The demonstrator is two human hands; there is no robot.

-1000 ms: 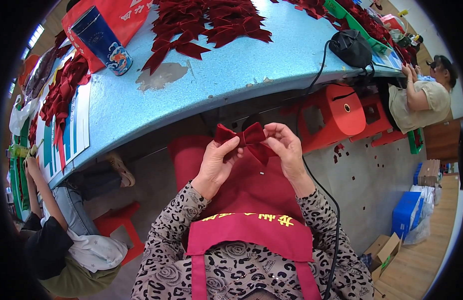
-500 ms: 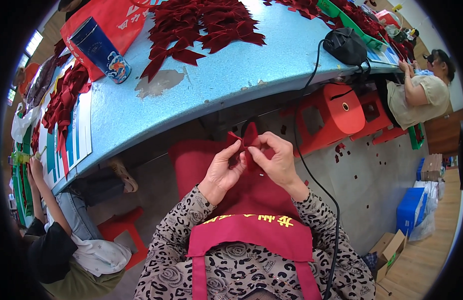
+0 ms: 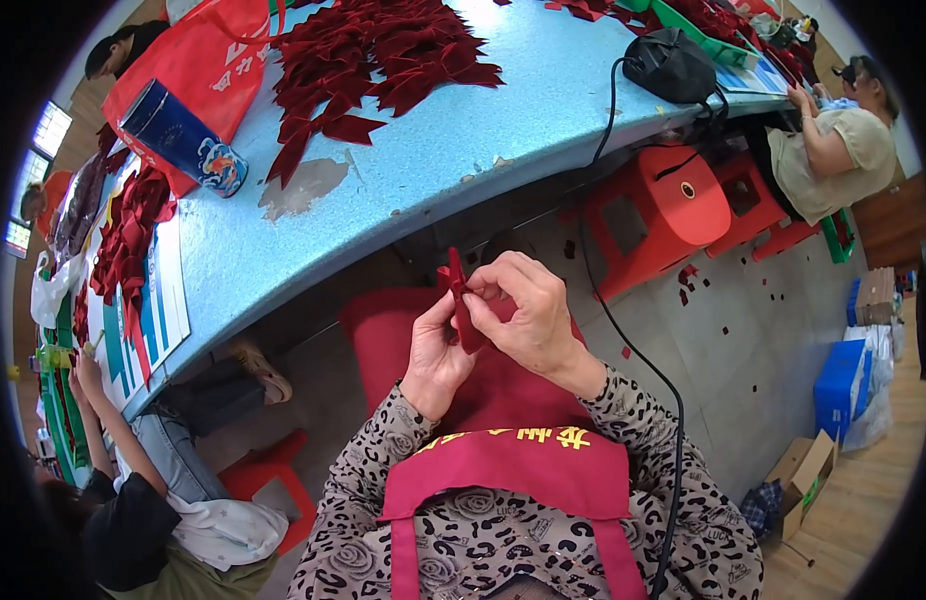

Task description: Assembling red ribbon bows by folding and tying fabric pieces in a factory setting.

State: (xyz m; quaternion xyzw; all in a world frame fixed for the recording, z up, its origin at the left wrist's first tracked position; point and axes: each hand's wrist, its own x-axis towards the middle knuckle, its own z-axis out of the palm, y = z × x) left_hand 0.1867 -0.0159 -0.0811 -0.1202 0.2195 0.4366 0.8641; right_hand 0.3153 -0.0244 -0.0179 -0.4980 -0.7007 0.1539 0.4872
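Above my lap, over the dark red apron point(image 3: 493, 385), both hands are closed on one dark red velvet bow point(image 3: 457, 272). My left hand point(image 3: 435, 355) grips its lower part, fingers wrapped behind it. Thumb and fingertips of my right hand point(image 3: 528, 310) pinch the bow's middle from the right. The fingers hide much of the bow, so its knot cannot be made out. Ahead on the blue table point(image 3: 403, 165) lies a broad pile of similar red velvet bows point(image 3: 373, 60).
A dark blue tumbler point(image 3: 183, 137) and a red bag point(image 3: 218, 85) stand at the table's left. A black pouch point(image 3: 670, 66) lies right, near a green tray point(image 3: 708, 35). A black cable point(image 3: 633, 350) hangs beside my right arm. Red stools point(image 3: 673, 205) and co-workers sit either side.
My hands and the bow have shifted slightly left, and the bow is now turned more edge-on. My view has tilted, so table and surroundings sit differently.
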